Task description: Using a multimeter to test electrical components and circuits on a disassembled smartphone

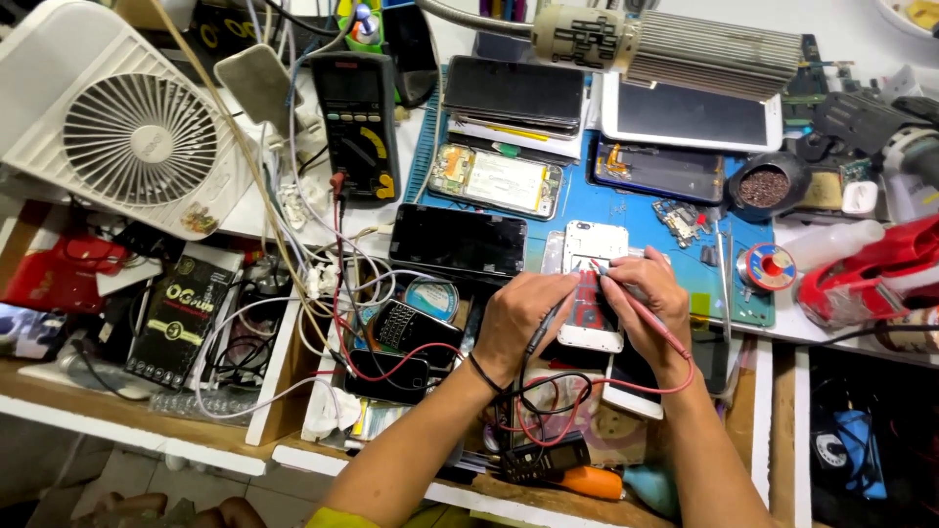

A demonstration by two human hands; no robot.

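Left hand: grip closed on the black probe, tip held at the opened phone.
Right hand: grip pinched on the red probe.
Phone: lying on the blue mat on the surface.
Technique: tips are best kept steady, apart, leads slack; multimeter kept readable.

Under both hands the opened white plastic phone frame is showing a smooth, slightly glossy finish. The thin red plastic-sheathed probe in the right hand is looking matt, as is the black plastic probe in the left hand. Beyond the fingers, the blue rubbery work mat is appearing matt, and the black glass phone screen beside the left hand is gleaming.
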